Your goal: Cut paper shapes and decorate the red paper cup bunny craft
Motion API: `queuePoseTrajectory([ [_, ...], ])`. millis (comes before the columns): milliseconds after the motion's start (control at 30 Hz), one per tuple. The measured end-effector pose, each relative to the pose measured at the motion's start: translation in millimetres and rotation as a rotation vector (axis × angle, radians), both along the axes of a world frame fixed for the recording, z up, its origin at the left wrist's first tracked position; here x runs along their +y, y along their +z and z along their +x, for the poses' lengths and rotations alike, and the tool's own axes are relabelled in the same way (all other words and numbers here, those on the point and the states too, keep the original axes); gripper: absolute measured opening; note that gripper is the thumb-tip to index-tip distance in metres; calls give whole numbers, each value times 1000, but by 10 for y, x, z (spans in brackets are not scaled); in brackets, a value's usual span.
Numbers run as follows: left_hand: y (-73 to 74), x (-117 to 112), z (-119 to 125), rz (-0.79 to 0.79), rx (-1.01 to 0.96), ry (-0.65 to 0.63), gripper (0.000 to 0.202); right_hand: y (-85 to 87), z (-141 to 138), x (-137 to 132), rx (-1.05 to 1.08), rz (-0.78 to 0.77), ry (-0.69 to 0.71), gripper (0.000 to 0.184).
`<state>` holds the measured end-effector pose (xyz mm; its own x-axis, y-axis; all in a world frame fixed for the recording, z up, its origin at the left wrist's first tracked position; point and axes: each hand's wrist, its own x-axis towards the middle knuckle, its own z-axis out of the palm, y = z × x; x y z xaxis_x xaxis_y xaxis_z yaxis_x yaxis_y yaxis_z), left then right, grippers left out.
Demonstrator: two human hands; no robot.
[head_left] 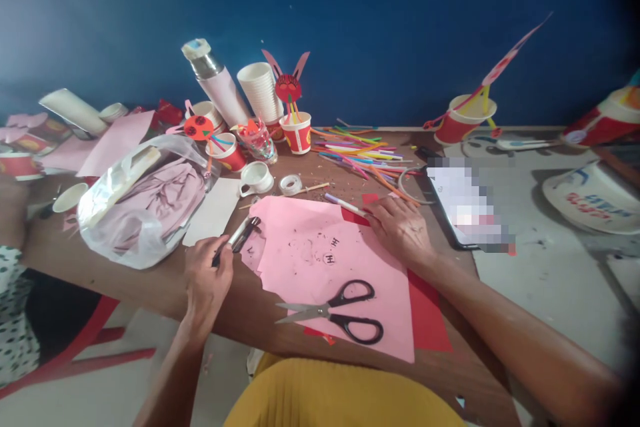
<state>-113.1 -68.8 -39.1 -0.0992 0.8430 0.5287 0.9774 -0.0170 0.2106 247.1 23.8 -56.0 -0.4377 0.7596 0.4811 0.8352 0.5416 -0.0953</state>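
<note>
My left hand (207,283), at the left of the pink paper (300,227), is closed around a black-and-white marker (237,237); a second dark pen or cap seems to lie against it. My right hand (403,230) rests over the paper's upper right corner. Its fingers are closed on the end of a slim white pen with a purple tip (345,203). Scissors with black handles (357,310) lie partly spread on the pink paper, which bears small black marks. Under it lies red paper (427,313).
A plastic bag (135,207) stands at left, near a small white cup (257,179) and a tape roll (291,185). Coloured sticks (360,150), paper-cup figures (296,130) and a bottle (220,83) line the back. A phone (457,207) lies at right. Another person's sleeve (17,320) shows at far left.
</note>
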Motion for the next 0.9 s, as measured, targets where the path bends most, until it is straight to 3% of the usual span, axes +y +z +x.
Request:
queuePoseTrajectory([
  [100, 80, -94, 119, 34, -67, -30, 16, 78, -24, -58, 48, -10, 52, 20],
  [233, 143, -172, 298, 18, -116, -101, 13, 226, -141, -256, 86, -72, 247, 19],
  [333, 162, -186, 440, -30, -151, -142, 13, 359, -268, -464, 6, -222, 458, 15],
  [433, 179, -190, 606, -78, -205, -202, 13, 469, -372, -667, -56, -270, 543, 18],
  [667, 185, -96, 927, -208, -308, -391, 15, 497, -407, -938, -230, -357, 516, 31],
  [800, 224, 41, 1061, -281, -296, -443, 16, 454, -377, -991, -231, -329, 498, 18],
  [900, 256, 134, 1207, -365, -226, -497, 16, 427, -366, -1016, -212, -289, 483, 18],
])
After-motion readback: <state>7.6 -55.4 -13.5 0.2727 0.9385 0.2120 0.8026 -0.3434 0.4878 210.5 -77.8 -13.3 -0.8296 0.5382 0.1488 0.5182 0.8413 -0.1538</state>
